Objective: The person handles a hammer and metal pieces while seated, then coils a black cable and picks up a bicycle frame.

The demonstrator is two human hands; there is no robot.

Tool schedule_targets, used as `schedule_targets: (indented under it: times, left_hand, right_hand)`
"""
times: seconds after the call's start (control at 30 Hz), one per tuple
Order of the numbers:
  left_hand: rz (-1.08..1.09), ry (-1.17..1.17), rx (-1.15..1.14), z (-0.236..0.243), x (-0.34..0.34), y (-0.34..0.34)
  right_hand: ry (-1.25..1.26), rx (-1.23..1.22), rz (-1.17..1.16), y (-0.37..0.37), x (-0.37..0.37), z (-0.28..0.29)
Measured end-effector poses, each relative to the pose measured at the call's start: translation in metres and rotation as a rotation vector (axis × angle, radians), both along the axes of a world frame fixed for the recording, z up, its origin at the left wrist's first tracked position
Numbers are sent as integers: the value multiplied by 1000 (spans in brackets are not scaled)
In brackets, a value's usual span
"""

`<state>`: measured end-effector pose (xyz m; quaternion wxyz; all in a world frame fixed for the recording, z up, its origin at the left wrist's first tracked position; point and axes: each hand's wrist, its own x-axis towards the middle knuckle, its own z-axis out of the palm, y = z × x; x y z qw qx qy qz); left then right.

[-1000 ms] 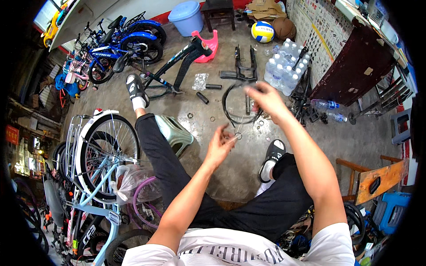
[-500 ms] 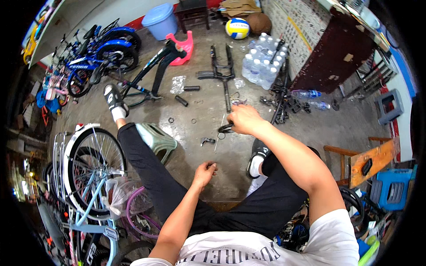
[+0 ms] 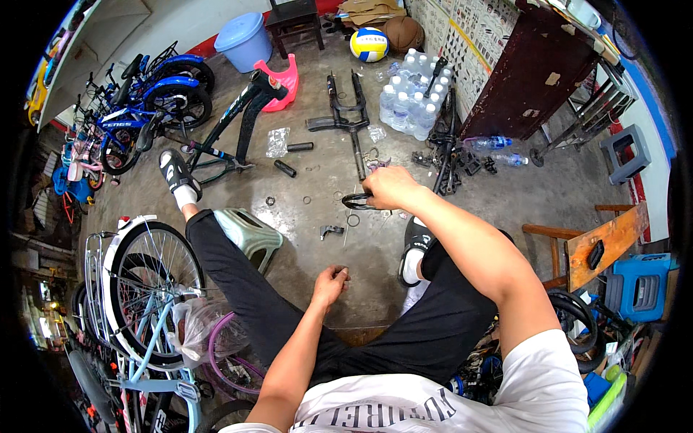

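Note:
My right hand (image 3: 393, 189) is closed on a small coil of black cable (image 3: 355, 202), held just above the concrete floor. My left hand (image 3: 330, 285) hovers between my knees with its fingers curled in, and nothing shows in them. Below the coil lie a thin ring (image 3: 354, 220) and a small dark clamp-like part (image 3: 331, 231). Beyond my right hand is a black bicycle fork (image 3: 356, 148), its legs pointing away. Two black handlebar grips (image 3: 285, 168) and a clear plastic packet (image 3: 277, 143) lie to its left. A dark bicycle frame (image 3: 247, 123) rests farther left.
A green plastic stool (image 3: 249, 234) stands by my left leg, near a blue bicycle's wheel (image 3: 155, 289). Wrapped water bottles (image 3: 413, 105) and black bike parts (image 3: 449, 148) are at the far right. A wooden stool (image 3: 606, 252) lies tipped at right.
The whole view has shifted slightly, so floor things sit a little left and higher. My right hand still holds the coil in nearly the same spot; my left hand stays curled.

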<state>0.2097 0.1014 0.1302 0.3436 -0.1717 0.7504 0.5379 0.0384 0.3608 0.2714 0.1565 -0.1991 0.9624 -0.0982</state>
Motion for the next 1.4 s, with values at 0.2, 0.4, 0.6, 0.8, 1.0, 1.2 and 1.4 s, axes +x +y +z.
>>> schedule_targets:
  times: [0.2, 0.4, 0.6, 0.8, 1.0, 1.2, 1.4]
  left_hand:
    - [56, 195, -188, -44, 11, -16]
    - [-88, 25, -366, -51, 15, -5]
    - [-104, -2, -242, -98, 26, -27]
    - [-49, -221, -6, -83, 35, -6]
    - [-9, -213, 9, -92, 30, -21]
    - [-32, -184, 20, -82, 28, -16]
    - [40, -231, 38, -67, 22, -10]
  right_hand:
    - [24, -20, 17, -8, -6, -1]
    - [11, -9, -27, 8, -5, -4]
    - [5, 20, 16, -1, -9, -2]
    - [-73, 66, 7, 9, 0, 5]
    - [22, -76, -279, 31, -29, 45]
    - [113, -767, -832, 191, -33, 58]
    - [219, -901, -1149, 271, 54, -7]
